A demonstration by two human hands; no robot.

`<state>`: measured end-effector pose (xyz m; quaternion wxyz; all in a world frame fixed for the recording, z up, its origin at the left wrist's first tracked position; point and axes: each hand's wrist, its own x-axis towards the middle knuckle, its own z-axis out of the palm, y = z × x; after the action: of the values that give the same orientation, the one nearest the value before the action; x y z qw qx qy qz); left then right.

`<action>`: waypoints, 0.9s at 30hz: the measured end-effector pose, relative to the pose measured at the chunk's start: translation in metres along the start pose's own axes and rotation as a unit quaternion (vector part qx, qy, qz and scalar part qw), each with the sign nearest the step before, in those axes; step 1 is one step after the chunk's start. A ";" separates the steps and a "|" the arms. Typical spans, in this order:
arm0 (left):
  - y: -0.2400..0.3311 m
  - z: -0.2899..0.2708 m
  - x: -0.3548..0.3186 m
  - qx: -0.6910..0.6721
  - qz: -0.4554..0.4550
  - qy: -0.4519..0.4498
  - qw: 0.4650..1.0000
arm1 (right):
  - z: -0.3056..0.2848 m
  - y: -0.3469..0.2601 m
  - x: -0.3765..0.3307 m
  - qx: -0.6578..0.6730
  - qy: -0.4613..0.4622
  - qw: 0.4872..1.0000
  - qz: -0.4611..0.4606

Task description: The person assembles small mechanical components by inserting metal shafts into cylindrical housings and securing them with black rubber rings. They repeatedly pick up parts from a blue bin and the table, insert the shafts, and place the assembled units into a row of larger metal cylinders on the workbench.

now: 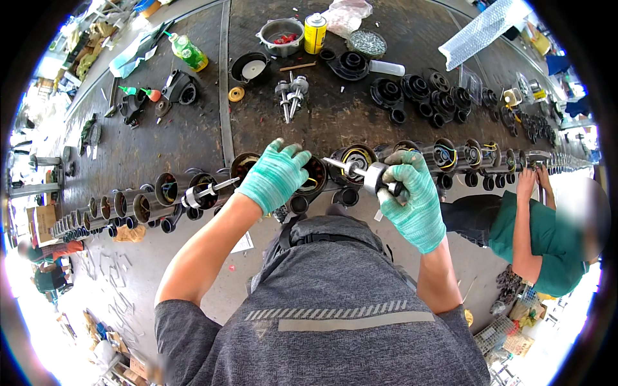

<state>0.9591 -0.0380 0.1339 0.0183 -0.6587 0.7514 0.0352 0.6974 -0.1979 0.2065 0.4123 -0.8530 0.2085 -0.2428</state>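
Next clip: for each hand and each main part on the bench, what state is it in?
left hand: gloved, resting on an open motor housing.
right hand: gloved, gripping a rotor with shaft, tilted toward the housings.
housing row: lying along the bench edge, open ends showing.
spray can: upright.
green bottle: lying tilted.

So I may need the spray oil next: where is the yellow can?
In the head view, the yellow can stands at the bench's far edge, centre, between the metal bowl and the round dish of screws.
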 end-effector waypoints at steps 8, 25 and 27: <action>-0.005 0.007 -0.034 0.003 0.009 -0.002 1.000 | 0.031 -0.017 0.037 -0.035 -0.068 0.996 -0.046; 0.006 0.031 -0.056 -0.106 -0.052 0.139 0.983 | 0.128 0.022 0.052 -0.134 -0.216 0.967 -0.027; 0.006 0.032 -0.056 -0.115 -0.055 0.126 0.984 | 0.133 0.021 0.050 -0.168 -0.221 0.961 -0.026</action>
<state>0.9601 0.0205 0.1065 -0.1509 -0.6959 0.7011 0.0372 0.8123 -0.1574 0.1295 0.2929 -0.9473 0.1281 -0.0207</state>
